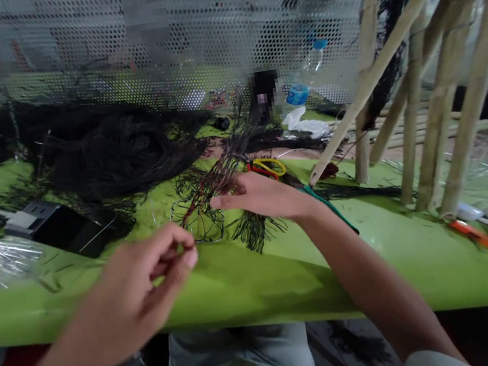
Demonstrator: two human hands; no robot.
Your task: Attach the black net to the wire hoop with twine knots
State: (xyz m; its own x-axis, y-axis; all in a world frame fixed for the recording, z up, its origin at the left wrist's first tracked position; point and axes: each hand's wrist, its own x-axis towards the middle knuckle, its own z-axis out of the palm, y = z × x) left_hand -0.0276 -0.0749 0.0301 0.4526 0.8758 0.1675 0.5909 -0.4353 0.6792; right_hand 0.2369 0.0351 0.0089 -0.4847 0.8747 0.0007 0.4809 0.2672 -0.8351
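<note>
My left hand is over the front of the green table, its thumb and index finger nearly meeting at the edge of a tangle of thin dark wires. Whatever lies between those fingertips is too small to make out. To the right, my right hand reaches over the same tangle with its thumb stretched left; its other fingers are partly hidden and blurred. Below it fans a dark bristly bundle. Yellow and red loops and a green-handled tool lie just beyond my right wrist.
A large black fibre heap spreads at the back left, near a black box with a white cable. Wooden sticks stand on the right. Behind are a plastic bottle and perforated screen. Orange-handled scissors lie at right.
</note>
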